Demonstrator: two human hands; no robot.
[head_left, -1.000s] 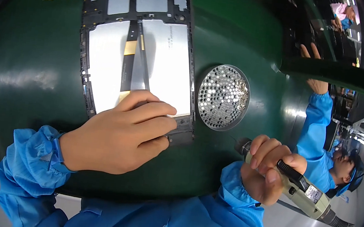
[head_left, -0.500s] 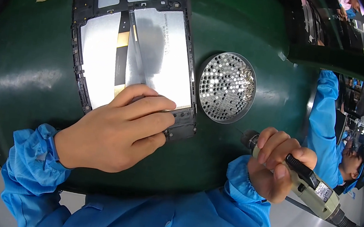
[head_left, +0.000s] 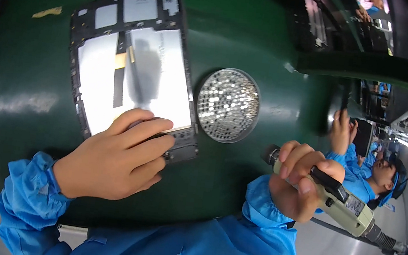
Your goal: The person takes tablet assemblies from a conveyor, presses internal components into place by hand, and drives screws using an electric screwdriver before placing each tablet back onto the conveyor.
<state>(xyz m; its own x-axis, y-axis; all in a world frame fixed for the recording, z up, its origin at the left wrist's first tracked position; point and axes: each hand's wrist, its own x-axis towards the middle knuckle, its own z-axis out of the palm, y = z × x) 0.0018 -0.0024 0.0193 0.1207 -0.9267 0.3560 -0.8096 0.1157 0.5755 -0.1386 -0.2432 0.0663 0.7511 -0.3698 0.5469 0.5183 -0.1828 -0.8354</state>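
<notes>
My left hand [head_left: 112,159] lies flat, fingers spread, pressing the near right corner of the opened tablet frame [head_left: 134,72] on the green mat [head_left: 21,103]. My right hand [head_left: 299,184] is closed around the electric screwdriver [head_left: 343,202], right of the frame, off the mat's near edge. A round screw tray [head_left: 228,105] sits just right of the frame, between both hands. Bare mat lies left of the frame.

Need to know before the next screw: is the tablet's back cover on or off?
Off. The tablet frame lies flat with silver inner plates and a dark ribbon strip exposed; the left hand presses its lower edge.
</notes>
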